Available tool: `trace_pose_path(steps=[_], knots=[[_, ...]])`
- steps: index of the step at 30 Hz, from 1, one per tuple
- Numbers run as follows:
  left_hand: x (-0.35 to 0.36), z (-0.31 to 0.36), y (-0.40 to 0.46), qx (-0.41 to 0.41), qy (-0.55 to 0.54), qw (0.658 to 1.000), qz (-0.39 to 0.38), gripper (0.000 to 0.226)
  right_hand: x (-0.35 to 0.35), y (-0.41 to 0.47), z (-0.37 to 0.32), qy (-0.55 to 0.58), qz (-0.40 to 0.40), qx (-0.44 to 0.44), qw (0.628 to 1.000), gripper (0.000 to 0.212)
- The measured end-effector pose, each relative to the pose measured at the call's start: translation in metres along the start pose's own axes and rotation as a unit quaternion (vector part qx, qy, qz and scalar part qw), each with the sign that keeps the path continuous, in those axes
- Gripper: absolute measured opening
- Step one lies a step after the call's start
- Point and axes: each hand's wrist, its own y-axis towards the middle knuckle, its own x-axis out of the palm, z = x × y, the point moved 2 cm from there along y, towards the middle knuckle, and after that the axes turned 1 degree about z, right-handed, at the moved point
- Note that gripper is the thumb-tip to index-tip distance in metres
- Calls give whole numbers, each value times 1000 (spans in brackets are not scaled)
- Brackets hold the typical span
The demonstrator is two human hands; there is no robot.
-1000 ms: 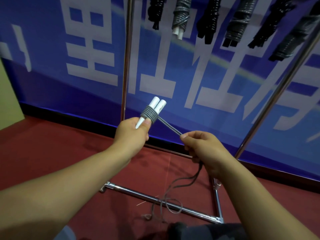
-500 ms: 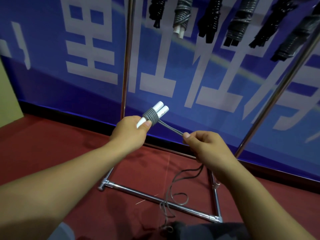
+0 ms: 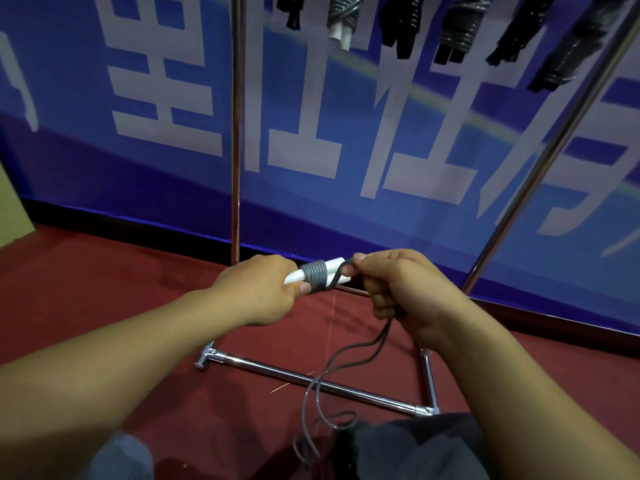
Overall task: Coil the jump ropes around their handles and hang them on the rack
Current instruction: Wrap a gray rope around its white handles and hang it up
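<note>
- Left hand [image 3: 258,289], frame centre, fingers clamped around two white handles [image 3: 332,270] bound by a grey coil.
- Right hand [image 3: 398,289] pinches the grey rope [image 3: 341,358] beside the coil; slack trails onto red floor [image 3: 104,289].
- Coiled ropes [image 3: 457,29] hang on the chrome rack [image 3: 236,133], top right.

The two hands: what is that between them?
In the head view, the white handles wrapped in grey rope coils bridge the gap; the left hand grips them, the right hand pinches the rope.
</note>
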Motion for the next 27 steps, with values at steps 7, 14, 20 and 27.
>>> trace_pose_path(steps=[7, 14, 20, 27], knots=[[7, 7, -5, 71, -33, 994, -71, 36, -2, 5, 5, 19, 27, -3, 999, 28], [6, 15, -9, 139, -51, 985, -93, 35, -3, 14, 11, 62, 53, 35, 996, 27], [2, 18, -21, 180, 58, 981, -37, 34, -4, 16, 15, 60, 49, 96, 992, 27], [-1, 25, -30, 247, 170, 953, 33, 24, -10, 15, 17, -101, 89, 70, 988, 31]])
